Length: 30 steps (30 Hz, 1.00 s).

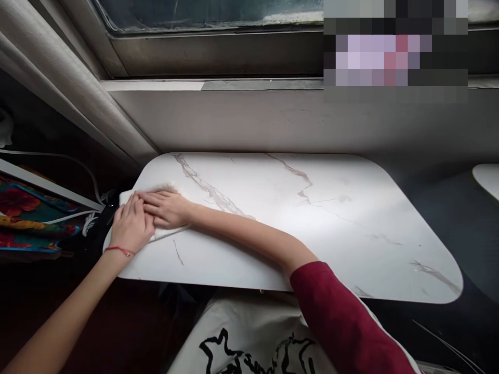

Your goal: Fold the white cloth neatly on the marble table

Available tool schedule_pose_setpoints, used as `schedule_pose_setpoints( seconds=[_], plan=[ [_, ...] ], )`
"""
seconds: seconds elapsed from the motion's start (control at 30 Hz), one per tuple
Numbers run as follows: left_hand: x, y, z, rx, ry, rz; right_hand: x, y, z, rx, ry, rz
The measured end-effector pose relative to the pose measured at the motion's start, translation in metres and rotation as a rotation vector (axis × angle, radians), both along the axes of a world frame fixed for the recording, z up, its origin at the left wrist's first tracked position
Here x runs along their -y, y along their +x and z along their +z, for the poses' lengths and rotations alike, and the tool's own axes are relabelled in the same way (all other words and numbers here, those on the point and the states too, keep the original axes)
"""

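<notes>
A white cloth (168,233) lies spread at the left end of the white marble-patterned table (331,228). My left hand (131,222), with a red string bracelet at the wrist, rests flat on the cloth's left part, fingers stretched out. From the right, my right hand (167,208) reaches across the table and lies flat on the same cloth. The fingertips of both hands meet and overlap. Much of the cloth is hidden beneath them, and its far edge looks blurred.
A grey wall panel (249,119) and window sill run behind the table. To the left hang a pale curtain (78,62), white cables (90,223) and a colourful floral fabric (27,213). Another white tabletop (489,179) shows at the right edge. A pixelated patch covers the upper right.
</notes>
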State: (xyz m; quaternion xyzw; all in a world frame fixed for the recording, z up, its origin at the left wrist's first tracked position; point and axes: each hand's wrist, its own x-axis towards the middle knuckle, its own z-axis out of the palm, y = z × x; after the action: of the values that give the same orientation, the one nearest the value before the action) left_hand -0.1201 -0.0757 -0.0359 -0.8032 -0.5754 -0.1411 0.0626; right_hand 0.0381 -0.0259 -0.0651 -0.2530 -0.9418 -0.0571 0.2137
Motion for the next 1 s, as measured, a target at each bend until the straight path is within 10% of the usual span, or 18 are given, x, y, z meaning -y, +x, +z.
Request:
schedule_pose_setpoints(
  seconds=[0.27,0.47,1.0],
  plan=[
    [-0.082,0.062,-0.001,-0.033,-0.069,-0.079,-0.056,0.061,-0.004,-0.052,-0.136,-0.176],
    [-0.084,0.112,-0.005,-0.044,-0.064,-0.158,-0.044,0.117,-0.001,-0.043,-0.157,-0.251],
    [0.097,0.197,-0.018,-0.111,0.019,-0.518,0.183,0.219,-0.001,-0.139,-0.114,-0.329]
  ],
)
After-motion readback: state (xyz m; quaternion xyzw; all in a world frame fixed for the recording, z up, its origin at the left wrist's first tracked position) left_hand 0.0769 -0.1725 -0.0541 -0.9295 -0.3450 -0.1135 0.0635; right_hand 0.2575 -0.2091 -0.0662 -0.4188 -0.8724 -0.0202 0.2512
